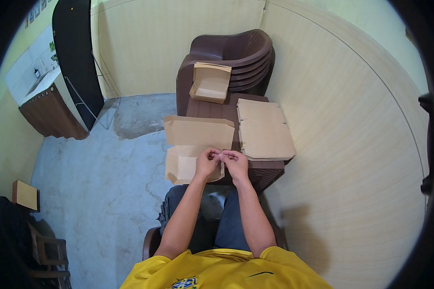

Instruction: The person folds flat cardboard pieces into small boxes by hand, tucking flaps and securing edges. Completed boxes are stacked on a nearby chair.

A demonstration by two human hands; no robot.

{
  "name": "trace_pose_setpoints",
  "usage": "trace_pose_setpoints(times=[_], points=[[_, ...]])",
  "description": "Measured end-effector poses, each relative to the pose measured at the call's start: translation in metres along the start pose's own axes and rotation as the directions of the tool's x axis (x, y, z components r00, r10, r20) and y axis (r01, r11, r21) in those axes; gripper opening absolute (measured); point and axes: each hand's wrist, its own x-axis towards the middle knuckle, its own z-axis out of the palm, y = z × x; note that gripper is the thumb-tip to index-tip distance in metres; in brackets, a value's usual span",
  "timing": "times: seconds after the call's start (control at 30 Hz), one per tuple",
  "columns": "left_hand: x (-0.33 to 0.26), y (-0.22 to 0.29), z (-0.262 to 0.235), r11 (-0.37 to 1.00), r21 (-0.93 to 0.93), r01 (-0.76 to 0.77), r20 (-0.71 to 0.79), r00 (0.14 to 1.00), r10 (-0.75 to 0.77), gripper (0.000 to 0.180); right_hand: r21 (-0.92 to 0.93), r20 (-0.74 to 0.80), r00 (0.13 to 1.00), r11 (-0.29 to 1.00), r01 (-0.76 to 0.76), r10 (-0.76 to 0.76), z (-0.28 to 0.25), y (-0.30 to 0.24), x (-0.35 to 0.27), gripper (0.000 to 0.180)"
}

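Note:
An open brown cardboard box [176, 164] sits in front of me on a dark brown table [270, 166], its lid [200, 131] folded back away from me. Over the box's right wall, my left hand [207, 163] and my right hand [236, 165] meet, fingertips pinched close together. Both appear closed on the cardboard at that wall, though the fingers cover the exact spot they grip. To the right lies a stack of flat, unfolded cardboard box blanks [265, 129].
Behind the table rise stacked brown plastic chairs [248, 58], with another folded box [211, 82] leaning upright in front of them. A light panelled wall [342, 144] closes off the right. Far left are a sink counter [53, 106] and a black door [77, 53].

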Motion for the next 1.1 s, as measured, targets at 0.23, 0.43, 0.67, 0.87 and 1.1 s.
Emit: trace_pose_setpoints(times=[0.23, 0.43, 0.67, 0.87, 1.1], points=[[-0.001, -0.001, 0.004, 0.99, 0.139, -0.034, -0.117, 0.992, 0.051, 0.014, -0.171, -0.027, 0.988, 0.975, 0.145, -0.151, 0.006, 0.004, -0.001, 0.026], [-0.008, 0.025, -0.001, 0.938, 0.338, -0.072, -0.047, 0.995, 0.093, 0.013, -0.411, -0.068, 0.977, 0.898, 0.157, -0.201, 0.005, -0.001, 0.007, 0.021], [-0.051, 0.065, -0.048, 0.937, 0.297, -0.183, -0.348, 0.893, 0.285, 0.02, -0.433, -0.026, 0.973, 0.88, 0.195, -0.228, -0.005, -0.002, 0.014, 0.026], [-0.098, 0.04, -0.103, 0.655, 0.745, -0.122, -0.529, 0.489, 0.693, 0.018, -0.556, 0.279, 0.947, 0.778, 0.293, -0.158, -0.025, -0.023, 0.0, 0.058], [-0.122, 0.003, -0.121, 0.985, 0.065, -0.159, -0.469, 0.867, 0.171, 0.027, -0.614, 0.368, 0.91, 0.687, 0.39, -0.188, -0.025, -0.025, 0.01, 0.068]])
